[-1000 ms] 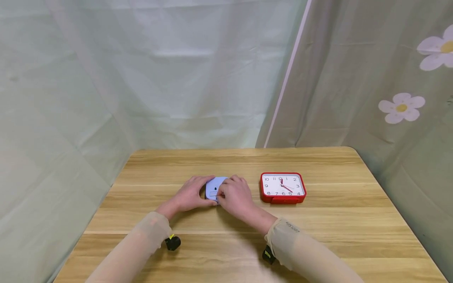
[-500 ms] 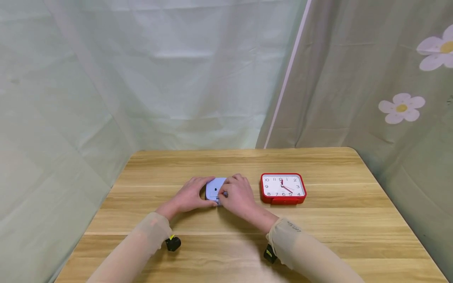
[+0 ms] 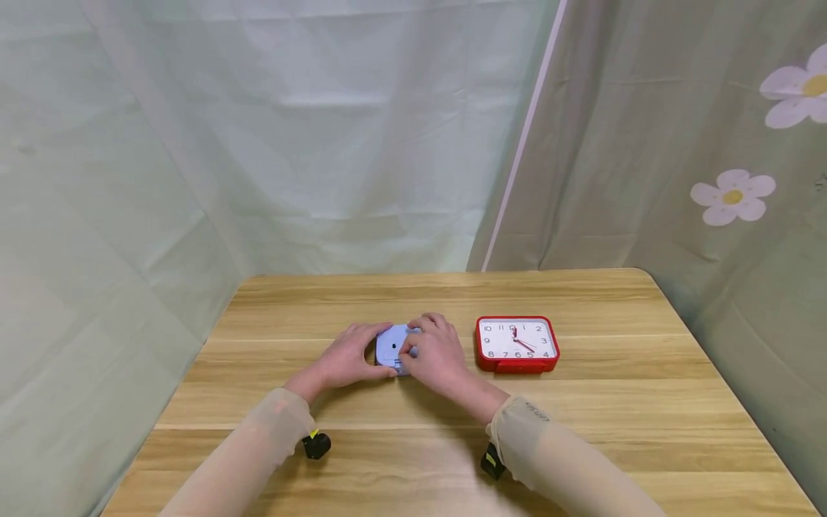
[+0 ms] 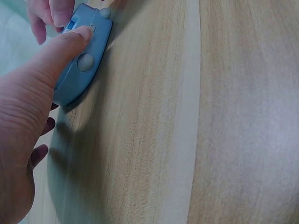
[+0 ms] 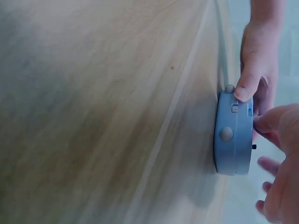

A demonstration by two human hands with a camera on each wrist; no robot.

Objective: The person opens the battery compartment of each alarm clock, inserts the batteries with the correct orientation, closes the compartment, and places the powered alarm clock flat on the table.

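A light-blue alarm clock (image 3: pixel 388 337) lies back side up on the table, with a black knob and a small battery compartment (image 3: pixel 398 363) on its back. My left hand (image 3: pixel 350 354) grips its left side, the thumb on the near edge and fingers round the far side. In the left wrist view the blue clock (image 4: pixel 93 46) shows round feet along its rim. My right hand (image 3: pixel 436 355) has bent thumb and index fingertips at the compartment, other fingers spread. Those fingertips touch the back of the clock (image 5: pixel 229 156) in the right wrist view; whether they pinch anything is hidden.
A red rectangular clock (image 3: pixel 517 339) with a white dial stands to the right of my right hand. Both rest on a wooden table (image 3: pixel 581 431), backed by pale curtains (image 3: pixel 355 143). Black wrist cameras (image 3: pixel 316 445) hang under the sleeves.
My right fingers have lifted and shifted slightly right, with the other fingers spreading; more of the compartment shows beside them. The left hand and both clocks stay in place.
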